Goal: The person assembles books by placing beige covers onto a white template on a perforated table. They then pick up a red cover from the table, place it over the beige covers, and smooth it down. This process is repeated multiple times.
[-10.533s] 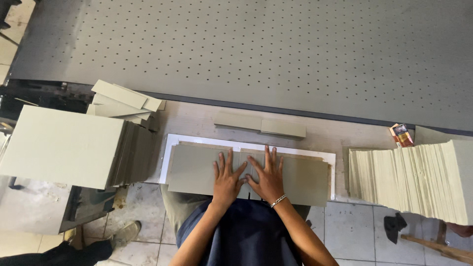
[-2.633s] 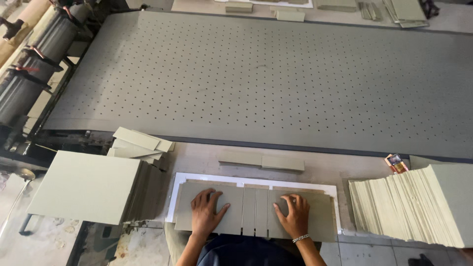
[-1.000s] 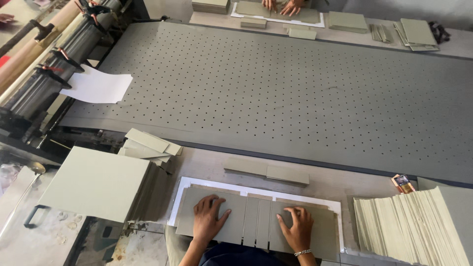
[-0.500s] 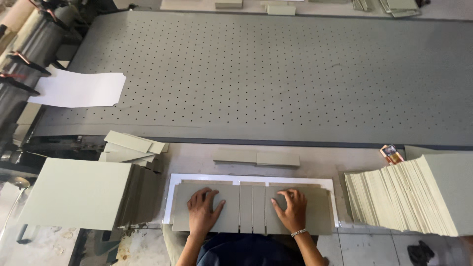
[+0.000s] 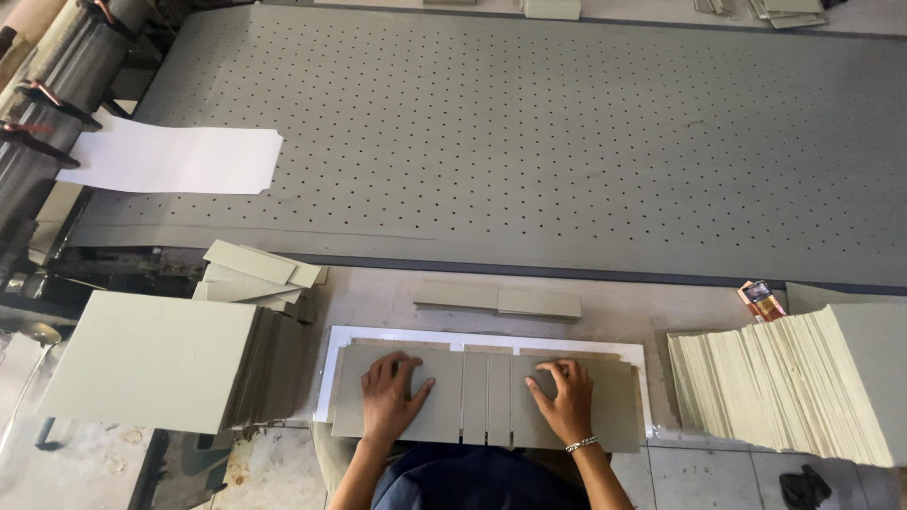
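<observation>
**Flat hands on grey board panels over a white sheet**

Both hands lie open, palms down, fingers spread, gripping nothing. The left hand (image 5: 392,395) presses on the large left grey board panel (image 5: 397,404), and the right hand (image 5: 564,399) presses on the matching right board panel (image 5: 605,406). Between them sit two narrow spine strips (image 5: 487,411), side by side with thin gaps. All four pieces rest on a white sheet (image 5: 472,338) whose border shows along the far edge and both sides, at the near edge of the counter (image 5: 378,297).

To the left stands a thick stack of grey boards (image 5: 156,359), with a loose pile of smaller board offcuts (image 5: 255,276) just beyond it. To the right, a fanned stack of pale cream sheets (image 5: 784,378) leans over, with a small coloured packet (image 5: 759,299) at its far corner. Two more long strips (image 5: 498,298) lie just beyond the white sheet. Farther off runs a wide perforated grey belt (image 5: 529,132) carrying one white paper sheet (image 5: 175,159) near the rollers (image 5: 47,104) at far left.

The panels look stiff, light and flat, likely to slide out of line under a sideways push; pressing straight down at the middle, or lifting by opposite edges, seems safest.
</observation>
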